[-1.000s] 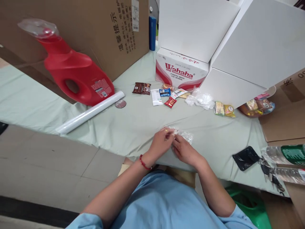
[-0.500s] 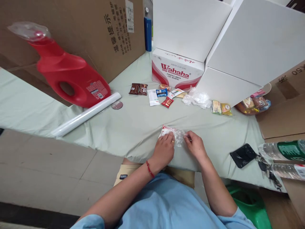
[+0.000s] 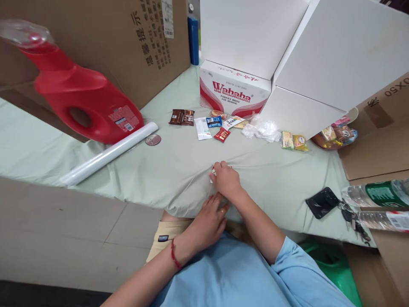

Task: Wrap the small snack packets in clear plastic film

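My right hand (image 3: 226,181) is on the green cloth near the table's front edge, its fingers curled over a small red-and-white packet (image 3: 212,175). Only bits of the packet show at the fingertips; the hand hides the rest. Closer to my body, my left hand (image 3: 208,218) lies at the cloth's edge with fingers stretched out, nothing visible in it. Its fingertips reach the heel of my right hand. The crinkled clear plastic held earlier is out of sight. Beyond my hands lie a red snack packet (image 3: 222,134), a white packet (image 3: 202,128) and a blue packet (image 3: 214,121).
A roll of clear film (image 3: 110,154) and a red jug (image 3: 86,102) stand left, by a round disc (image 3: 153,139). Brown snack packs (image 3: 181,117), crumpled plastic (image 3: 263,129) and a Wahaba carton (image 3: 234,91) sit behind. Right are a black pouch (image 3: 322,203) and a bottle (image 3: 380,192).
My right hand has moved left onto the packet. My left hand has come off the packet and drawn back toward my body. The clear plastic between the hands no longer shows.
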`<action>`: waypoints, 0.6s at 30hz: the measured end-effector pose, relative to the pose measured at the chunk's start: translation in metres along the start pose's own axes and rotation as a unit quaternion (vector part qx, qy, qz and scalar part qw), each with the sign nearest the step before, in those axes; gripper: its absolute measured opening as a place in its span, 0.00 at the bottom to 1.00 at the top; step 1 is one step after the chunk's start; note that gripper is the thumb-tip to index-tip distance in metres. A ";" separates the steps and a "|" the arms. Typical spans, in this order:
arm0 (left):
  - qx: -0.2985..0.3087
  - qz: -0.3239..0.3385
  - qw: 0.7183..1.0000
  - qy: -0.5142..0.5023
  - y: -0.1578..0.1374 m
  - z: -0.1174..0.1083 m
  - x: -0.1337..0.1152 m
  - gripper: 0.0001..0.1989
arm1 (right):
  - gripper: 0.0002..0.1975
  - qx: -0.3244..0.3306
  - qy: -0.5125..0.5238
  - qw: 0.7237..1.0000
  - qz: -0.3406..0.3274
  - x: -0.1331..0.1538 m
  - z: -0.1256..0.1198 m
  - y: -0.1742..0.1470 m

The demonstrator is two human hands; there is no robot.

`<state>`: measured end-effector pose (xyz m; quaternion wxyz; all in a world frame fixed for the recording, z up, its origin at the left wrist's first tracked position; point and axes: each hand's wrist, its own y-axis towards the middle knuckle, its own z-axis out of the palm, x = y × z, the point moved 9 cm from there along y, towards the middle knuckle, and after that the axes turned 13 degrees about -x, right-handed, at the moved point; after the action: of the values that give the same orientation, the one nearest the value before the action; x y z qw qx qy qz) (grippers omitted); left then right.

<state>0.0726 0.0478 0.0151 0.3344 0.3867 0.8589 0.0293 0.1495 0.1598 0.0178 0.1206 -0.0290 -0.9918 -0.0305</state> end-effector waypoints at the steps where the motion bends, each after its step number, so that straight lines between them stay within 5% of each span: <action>1: 0.010 0.011 1.000 -0.021 -0.006 -0.002 -0.002 0.17 | 0.17 -0.005 -0.007 1.000 0.005 0.002 0.001 -0.003; 4: 0.006 0.014 0.998 -0.065 -0.011 -0.011 0.000 0.13 | 0.22 -0.014 -0.015 1.000 0.010 0.008 0.006 -0.007; 8: -0.050 -0.002 0.996 -0.075 0.001 -0.025 0.017 0.13 | 0.11 -0.019 -0.013 0.999 0.030 0.007 0.002 -0.010; 12: -0.124 -0.022 0.991 -0.053 0.008 -0.040 0.051 0.13 | 0.10 -0.051 0.033 0.997 0.041 -0.013 -0.018 -0.024; 15: -0.163 -0.063 0.984 -0.024 0.007 -0.044 0.084 0.13 | 0.07 -0.132 0.150 0.976 0.086 -0.061 -0.038 -0.039; 18: -0.185 -0.091 0.978 0.029 0.005 -0.039 0.103 0.12 | 0.06 -0.206 0.345 0.895 0.196 -0.148 -0.050 -0.045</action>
<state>0.0032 0.1301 -0.0100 0.3767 0.2372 0.8795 0.1686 0.3016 0.1043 0.0285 0.4500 -0.2345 -0.8337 -0.2177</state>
